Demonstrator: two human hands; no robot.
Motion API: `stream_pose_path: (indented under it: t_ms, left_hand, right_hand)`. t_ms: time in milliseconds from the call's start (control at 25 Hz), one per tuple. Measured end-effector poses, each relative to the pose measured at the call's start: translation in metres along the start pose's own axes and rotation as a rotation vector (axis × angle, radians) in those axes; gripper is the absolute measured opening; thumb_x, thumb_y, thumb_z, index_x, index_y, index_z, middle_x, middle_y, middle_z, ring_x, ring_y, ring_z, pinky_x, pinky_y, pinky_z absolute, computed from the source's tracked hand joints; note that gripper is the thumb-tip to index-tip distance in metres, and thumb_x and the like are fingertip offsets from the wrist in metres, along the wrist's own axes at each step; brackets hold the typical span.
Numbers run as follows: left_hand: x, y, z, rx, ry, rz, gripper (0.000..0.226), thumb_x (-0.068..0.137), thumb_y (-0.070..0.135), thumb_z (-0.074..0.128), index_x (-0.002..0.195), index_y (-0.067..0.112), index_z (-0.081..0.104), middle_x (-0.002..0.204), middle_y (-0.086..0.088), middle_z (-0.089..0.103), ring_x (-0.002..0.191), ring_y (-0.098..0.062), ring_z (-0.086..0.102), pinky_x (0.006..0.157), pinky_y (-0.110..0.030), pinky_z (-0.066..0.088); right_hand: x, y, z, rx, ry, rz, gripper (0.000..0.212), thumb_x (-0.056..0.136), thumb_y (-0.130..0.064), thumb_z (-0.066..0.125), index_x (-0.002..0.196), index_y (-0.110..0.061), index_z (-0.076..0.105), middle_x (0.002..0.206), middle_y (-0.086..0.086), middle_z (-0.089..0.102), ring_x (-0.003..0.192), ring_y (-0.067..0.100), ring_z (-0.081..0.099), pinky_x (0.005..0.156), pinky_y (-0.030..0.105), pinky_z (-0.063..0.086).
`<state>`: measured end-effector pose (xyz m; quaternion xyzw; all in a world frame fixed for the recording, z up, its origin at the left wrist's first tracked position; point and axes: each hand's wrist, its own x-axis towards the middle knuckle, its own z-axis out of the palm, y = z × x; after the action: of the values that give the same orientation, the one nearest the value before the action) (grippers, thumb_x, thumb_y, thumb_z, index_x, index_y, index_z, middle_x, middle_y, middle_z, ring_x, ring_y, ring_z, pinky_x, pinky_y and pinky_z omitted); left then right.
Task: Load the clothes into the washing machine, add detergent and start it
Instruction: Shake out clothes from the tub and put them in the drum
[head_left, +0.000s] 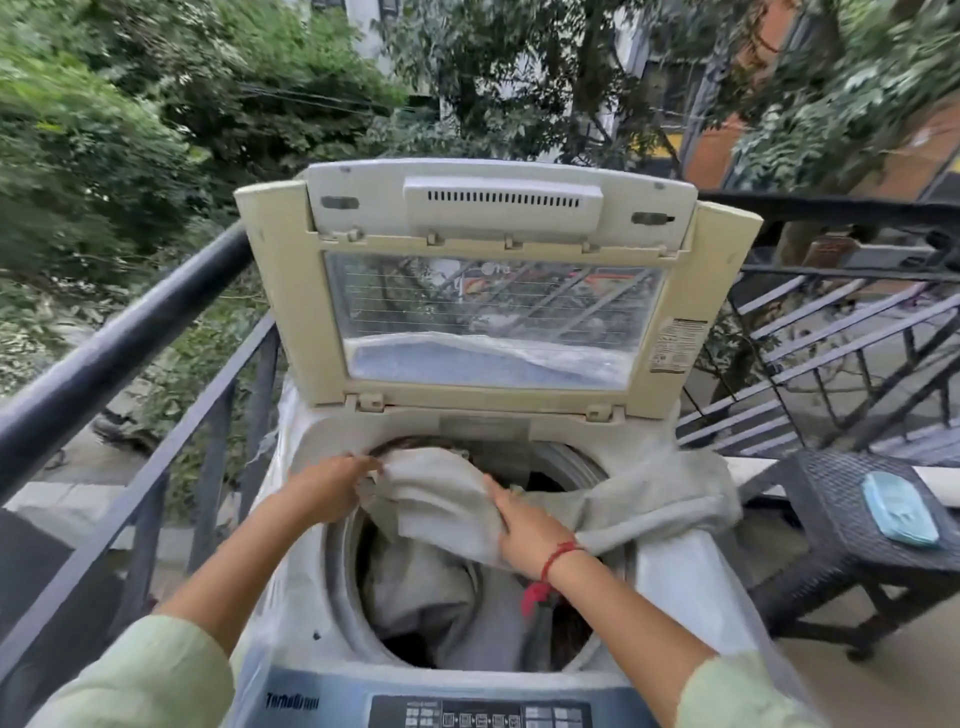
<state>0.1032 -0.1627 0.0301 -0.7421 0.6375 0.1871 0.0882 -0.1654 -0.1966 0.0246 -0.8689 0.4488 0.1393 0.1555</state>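
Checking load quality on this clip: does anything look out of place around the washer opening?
Yes. The grey garment both hands hold is only partly in the drum; one end trails over the washing machine's right rim, outside the tub.

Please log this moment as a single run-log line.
step: loading | left hand: gripping grey cloth | right hand: on cloth | cloth: partly draped over drum rim | washing machine lid: open
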Motion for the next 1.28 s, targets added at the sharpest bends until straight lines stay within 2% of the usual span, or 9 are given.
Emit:
stream_pose_path:
  t_ms: [80, 120, 320, 440, 600, 840, 1000, 1120, 1280]
  left_hand:
    - [0.007, 0.018, 0.021, -0.005, -0.045, 0.08, 0.06, 0.087, 0.022, 0.055, 0.142, 0.032, 0.033, 0.137, -0.007, 0.043, 0.127, -0.028, 0.044, 0.102, -0.037, 0.04]
    - [0.01, 0.031, 0.028, -0.01, -0.029, 0.128, 0.062, 0.087, 0.027, 0.057, 0.143, 0.03, 0.03, 0.137, -0.007, 0.04, 0.13, -0.028, 0.04, 0.104, -0.037, 0.038]
    - [0.039, 0.095, 0.052, 0.064, -0.072, 0.149, 0.085, 0.086, 0.04, 0.061, 0.15, 0.029, 0.007, 0.156, -0.012, 0.008, 0.144, -0.034, 0.008, 0.115, -0.051, 0.019]
    - [0.056, 0.117, 0.072, 0.11, -0.162, 0.158, 0.085, 0.084, 0.037, 0.062, 0.148, 0.029, 0.006, 0.156, -0.012, 0.007, 0.143, -0.037, 0.01, 0.112, -0.056, 0.02]
    - [0.049, 0.122, 0.12, 0.205, -0.428, 0.184, 0.079, 0.09, 0.038, 0.047, 0.149, 0.032, -0.006, 0.157, -0.012, -0.008, 0.143, -0.039, -0.008, 0.11, -0.063, 0.017]
    - [0.023, 0.136, 0.155, 0.332, -0.668, 0.299, 0.07, 0.088, 0.038, 0.054, 0.147, 0.042, 0.016, 0.158, -0.008, -0.009, 0.145, -0.035, -0.008, 0.113, -0.054, 0.017]
    - [0.022, 0.128, 0.121, -0.013, -0.37, 0.181, 0.05, 0.087, 0.03, 0.052, 0.136, 0.027, 0.044, 0.14, -0.005, 0.041, 0.131, -0.026, 0.037, 0.104, -0.039, 0.035]
    - [0.024, 0.1, 0.107, -0.147, -0.126, 0.044, 0.06, 0.084, 0.035, 0.06, 0.139, 0.025, 0.038, 0.14, -0.006, 0.036, 0.132, -0.028, 0.034, 0.102, -0.043, 0.036]
    - [0.034, 0.078, 0.102, -0.11, -0.205, -0.016, 0.099, 0.075, 0.039, 0.073, 0.149, 0.023, 0.01, 0.154, -0.016, 0.01, 0.142, -0.037, 0.012, 0.112, -0.051, 0.025]
  right_hand:
    - [-0.017, 0.039, 0.034, -0.038, -0.593, 0.008, 0.03, 0.086, -0.018, 0.057, 0.116, -0.013, 0.058, 0.11, 0.011, 0.064, 0.093, 0.027, 0.059, 0.085, 0.036, 0.048]
    - [-0.029, 0.056, 0.039, 0.092, -0.597, 0.033, 0.03, 0.087, -0.017, 0.055, 0.117, -0.015, 0.059, 0.117, 0.009, 0.063, 0.096, 0.025, 0.059, 0.088, 0.036, 0.049]
    - [-0.06, 0.102, 0.018, 0.046, 0.535, 0.223, 0.058, 0.077, -0.009, 0.063, 0.129, -0.021, 0.044, 0.129, 0.006, 0.053, 0.106, 0.029, 0.058, 0.082, 0.04, 0.05]
    - [-0.067, 0.115, 0.004, -0.116, 0.591, 0.36, 0.072, 0.07, -0.014, 0.069, 0.136, -0.021, 0.043, 0.139, 0.015, 0.046, 0.115, 0.033, 0.054, 0.087, 0.045, 0.048]
    - [-0.056, 0.107, 0.027, -0.149, 0.472, 0.313, 0.088, 0.064, -0.021, 0.077, 0.142, -0.021, 0.036, 0.147, 0.016, 0.036, 0.132, 0.036, 0.039, 0.103, 0.054, 0.034]
    - [-0.024, 0.079, 0.055, -0.313, 0.09, 0.232, 0.068, 0.096, -0.034, 0.038, 0.149, -0.019, -0.003, 0.157, 0.011, -0.005, 0.145, 0.031, -0.004, 0.114, 0.05, -0.005]
    - [0.007, 0.082, 0.076, -0.413, -0.286, 0.271, 0.07, 0.097, -0.023, 0.036, 0.147, -0.012, -0.012, 0.157, 0.01, -0.009, 0.145, 0.029, -0.007, 0.117, 0.047, -0.003]
    - [0.027, 0.074, 0.085, -0.424, -0.544, 0.261, 0.093, 0.089, -0.046, 0.049, 0.146, -0.009, -0.013, 0.157, 0.008, -0.008, 0.145, 0.03, -0.006, 0.115, 0.054, -0.002]
    - [0.042, 0.059, 0.105, -0.437, -0.63, 0.208, 0.081, 0.092, -0.044, 0.046, 0.148, -0.01, -0.003, 0.158, 0.008, 0.0, 0.144, 0.032, -0.001, 0.116, 0.051, 0.009]
